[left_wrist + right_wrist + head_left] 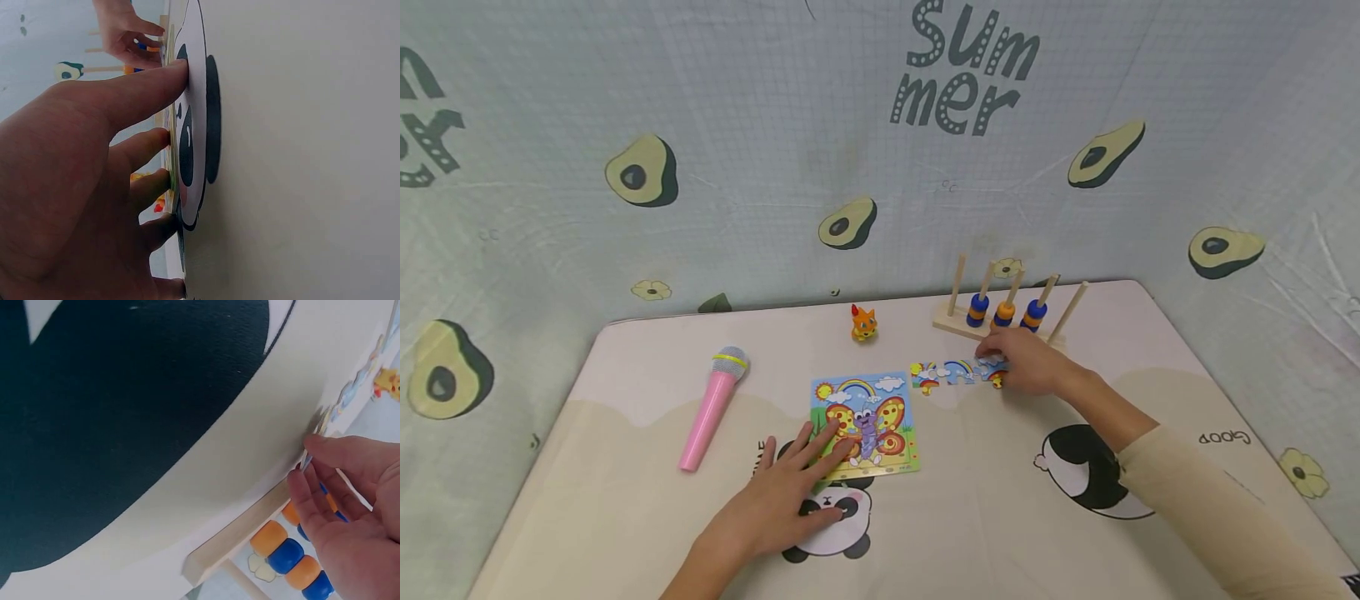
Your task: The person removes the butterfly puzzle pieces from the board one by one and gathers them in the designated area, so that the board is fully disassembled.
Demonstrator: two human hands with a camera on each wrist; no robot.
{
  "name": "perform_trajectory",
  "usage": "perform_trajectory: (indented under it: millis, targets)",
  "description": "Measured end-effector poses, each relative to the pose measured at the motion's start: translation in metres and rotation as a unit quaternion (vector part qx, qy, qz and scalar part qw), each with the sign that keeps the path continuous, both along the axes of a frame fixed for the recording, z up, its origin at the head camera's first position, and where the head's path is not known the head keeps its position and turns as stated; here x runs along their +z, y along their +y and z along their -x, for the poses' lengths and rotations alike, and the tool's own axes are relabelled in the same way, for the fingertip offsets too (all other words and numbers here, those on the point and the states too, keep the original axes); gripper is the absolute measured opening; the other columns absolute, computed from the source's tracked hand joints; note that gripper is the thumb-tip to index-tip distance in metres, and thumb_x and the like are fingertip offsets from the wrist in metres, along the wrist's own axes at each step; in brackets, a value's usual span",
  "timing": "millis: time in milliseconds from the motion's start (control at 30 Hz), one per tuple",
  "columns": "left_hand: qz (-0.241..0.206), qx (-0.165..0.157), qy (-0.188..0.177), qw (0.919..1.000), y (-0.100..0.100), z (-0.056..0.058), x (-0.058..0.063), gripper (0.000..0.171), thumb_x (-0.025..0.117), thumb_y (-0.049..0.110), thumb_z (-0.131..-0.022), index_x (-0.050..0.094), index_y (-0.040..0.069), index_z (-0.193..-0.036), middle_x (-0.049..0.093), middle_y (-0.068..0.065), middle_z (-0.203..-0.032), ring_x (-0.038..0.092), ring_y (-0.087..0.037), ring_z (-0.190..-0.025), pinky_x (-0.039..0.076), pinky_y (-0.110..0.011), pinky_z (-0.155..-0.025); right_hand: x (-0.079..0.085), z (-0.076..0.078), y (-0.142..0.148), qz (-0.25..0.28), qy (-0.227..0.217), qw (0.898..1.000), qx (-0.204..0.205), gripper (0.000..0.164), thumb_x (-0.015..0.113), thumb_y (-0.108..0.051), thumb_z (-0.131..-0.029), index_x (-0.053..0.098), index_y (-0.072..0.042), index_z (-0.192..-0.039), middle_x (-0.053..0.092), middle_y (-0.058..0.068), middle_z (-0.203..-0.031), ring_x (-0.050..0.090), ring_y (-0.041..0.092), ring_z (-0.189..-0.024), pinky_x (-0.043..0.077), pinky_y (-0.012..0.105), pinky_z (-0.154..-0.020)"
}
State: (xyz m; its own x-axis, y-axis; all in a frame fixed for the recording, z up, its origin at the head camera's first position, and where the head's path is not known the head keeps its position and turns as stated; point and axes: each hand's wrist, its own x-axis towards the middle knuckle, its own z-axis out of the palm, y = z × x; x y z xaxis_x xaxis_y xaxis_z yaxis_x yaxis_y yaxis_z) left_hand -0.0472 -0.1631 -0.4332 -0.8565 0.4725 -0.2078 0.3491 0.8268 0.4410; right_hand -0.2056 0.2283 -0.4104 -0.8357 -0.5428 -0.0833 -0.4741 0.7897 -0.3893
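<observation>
Puzzle pieces (942, 371) lie in a short row just left of our right hand (1030, 363), whose thumb and fingers pinch another piece (994, 372) at the row's end. Our left hand (784, 502) holds nothing; its fingers are spread, their tips on the near left part of the butterfly board (883, 417). We judge the step to be handling loose pieces while the board is steadied; whether this one is being lifted or laid, we cannot tell. Next seems to call for a light pinch that spares its neighbours. Just beyond our right hand stands the bead rack (962, 323); farther out on the table (977, 475), beyond our left hand, are a toy fox (864, 324) and a pink microphone (711, 410).
</observation>
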Motion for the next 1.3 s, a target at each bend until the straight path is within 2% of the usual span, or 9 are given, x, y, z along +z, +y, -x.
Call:
perform_trajectory:
  millis: [300,933,1133,1300]
  targets:
    - [0.001,0.001,0.001,1.0,0.0,-0.001,0.001,0.08,0.069,0.054,-0.095,0.034,0.033,-0.163,0.019,0.004,-0.176,0.013,-0.037,-0.162,0.009,-0.077,-0.121,-0.002,-0.001,0.0,-0.016,-0.005,1.0,-0.005,0.043,0.074,0.012,-0.08,0.072,0.001,-0.122,0.069,0.014,-0.118,0.066,0.033,-0.111,0.053,0.054,-0.104]
    - [0.006,0.0,-0.002,1.0,0.001,-0.001,0.0,0.079,0.069,0.053,-0.095,0.032,0.036,-0.163,0.019,0.004,-0.176,0.013,-0.036,-0.162,0.009,-0.077,-0.121,-0.002,-0.003,0.001,-0.012,-0.013,1.0,-0.008,0.044,0.073,0.013,-0.082,0.071,0.001,-0.124,0.069,0.016,-0.122,0.066,0.035,-0.116,0.053,0.054,-0.106]
    - [0.01,-0.002,-0.002,0.9999,0.001,-0.001,0.001,0.079,0.068,0.053,-0.095,0.032,0.036,-0.164,0.019,0.002,-0.176,0.013,-0.037,-0.162,0.009,-0.077,-0.121,-0.002,-0.003,0.0,-0.014,0.015,1.0,0.013,0.045,0.073,0.014,-0.08,0.071,0.002,-0.124,0.071,0.016,-0.122,0.066,0.036,-0.117,0.053,0.054,-0.104]
    - [0.013,-0.006,0.008,0.9999,0.001,-0.001,0.002,0.079,0.068,0.051,-0.096,0.032,0.034,-0.164,0.019,0.001,-0.176,0.013,-0.038,-0.162,0.01,-0.077,-0.121,0.002,-0.006,-0.011,0.01,0.035,0.999,0.037,0.046,0.068,0.017,-0.078,0.071,0.002,-0.121,0.071,0.016,-0.119,0.066,0.035,-0.114,0.056,0.052,-0.098]
